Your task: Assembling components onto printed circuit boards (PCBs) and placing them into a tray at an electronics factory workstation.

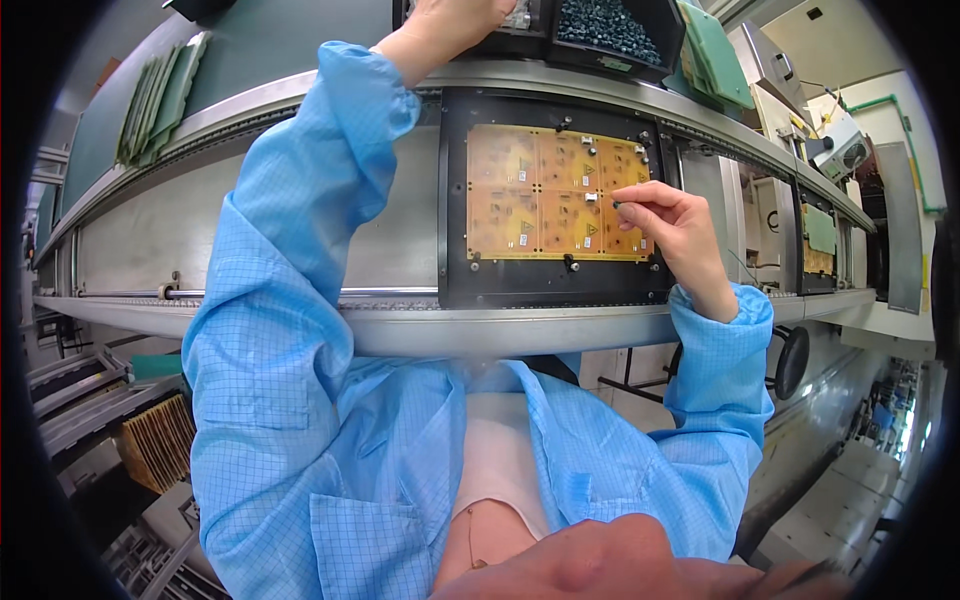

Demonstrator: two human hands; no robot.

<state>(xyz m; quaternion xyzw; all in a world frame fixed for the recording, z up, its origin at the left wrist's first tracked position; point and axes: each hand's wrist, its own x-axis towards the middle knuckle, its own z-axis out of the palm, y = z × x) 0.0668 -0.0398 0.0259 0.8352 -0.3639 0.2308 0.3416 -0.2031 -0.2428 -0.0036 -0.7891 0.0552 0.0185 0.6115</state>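
A yellow-orange circuit board panel (pixel 503 222) lies in a black carrier frame (pixel 457 280) on the conveyor. Over the panel's right side my right hand (pixel 677 228) is closed in a pinch, thumb and forefinger on a small dark green component (pixel 616 205). Several small white parts, such as a white connector (pixel 591 198), stand on the panel's middle and right sections. My left hand (pixel 447 32) reaches up to a bin of pale parts (pixel 518 17) beyond the conveyor; its fingers are mostly cut off by the picture's upper edge.
Next to the pale parts is a black bin (pixel 612 68) heaped with dark blue-green components. Green boards (pixel 715 60) stand at the back right, more green panels (pixel 160 100) at the far left. Metal conveyor rails (pixel 520 325) run across. Another carrier (pixel 818 240) sits farther right.
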